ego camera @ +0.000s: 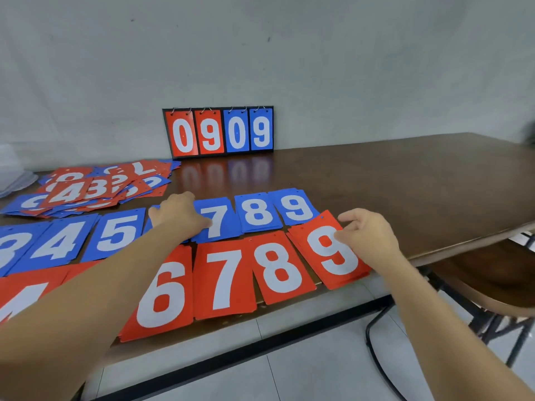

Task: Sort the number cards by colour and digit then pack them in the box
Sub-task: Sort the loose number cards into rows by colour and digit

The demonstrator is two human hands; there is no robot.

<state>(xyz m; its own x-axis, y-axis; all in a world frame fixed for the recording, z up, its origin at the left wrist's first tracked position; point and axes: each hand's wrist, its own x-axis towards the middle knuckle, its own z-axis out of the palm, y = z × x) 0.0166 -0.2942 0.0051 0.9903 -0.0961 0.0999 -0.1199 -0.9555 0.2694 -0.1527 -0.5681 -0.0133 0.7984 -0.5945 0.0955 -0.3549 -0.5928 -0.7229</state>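
Our left hand (176, 215) lies knuckles-up on the blue row. It covers the pile between the blue 5 (118, 233) and the blue 7 (218, 222). Its fingers bend down onto the card beneath, and we cannot tell whether they grip it or only press. Our right hand (369, 237) pinches the red 9 (330, 256) at its right edge, with the thumb on the face. That card lies tilted on its pile, and its upper corner reaches the blue 9 (295, 208) just beyond this hand.

Between our hands sits the blue 8 (257, 212). Nearer to us than both hands, the red 6 (162, 293), red 7 (225, 279) and red 8 (280, 270) lie side by side along the desk (405, 180) edge. Left of our left hand, the blue 4 (60, 241) follows the 5. Beyond that hand and to its left spreads a mixed heap (95, 186) of red and blue cards. Far beyond both hands, a scoreboard (218, 130) stands against the wall, showing 0 9 in red and 0 9 in blue.
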